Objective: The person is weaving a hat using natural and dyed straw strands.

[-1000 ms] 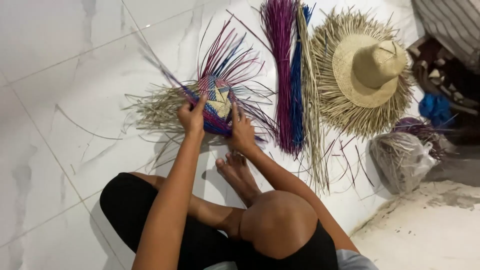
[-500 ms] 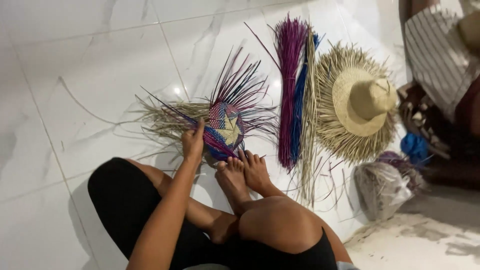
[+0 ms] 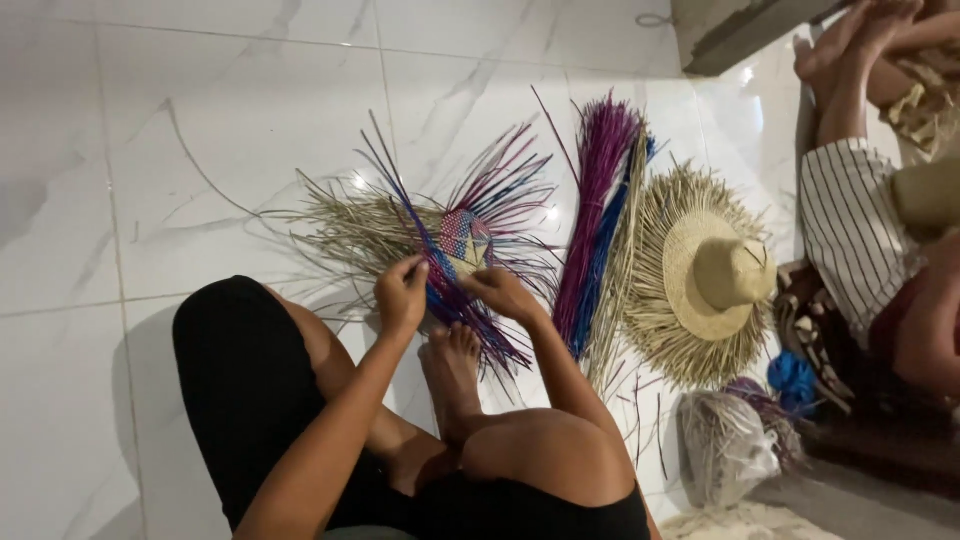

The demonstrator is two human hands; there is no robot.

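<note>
We now have both hands on the woven disc (image 3: 462, 243), which lies on the floor (image 3: 200, 150) ahead of our feet. The right hand (image 3: 503, 293) has returned and pinches purple strands; the left hand (image 3: 402, 293) grips adjacent strands. Weaving resumes.

You sit on glossy, veined marble-look floor tiles (image 3: 200, 130). The woven piece (image 3: 462, 243) is dyed and natural straw, matt and fibrous. The hat (image 3: 705, 275) is pale rough straw with a frayed brim; the bag (image 3: 725, 445) is thin translucent plastic.
</note>
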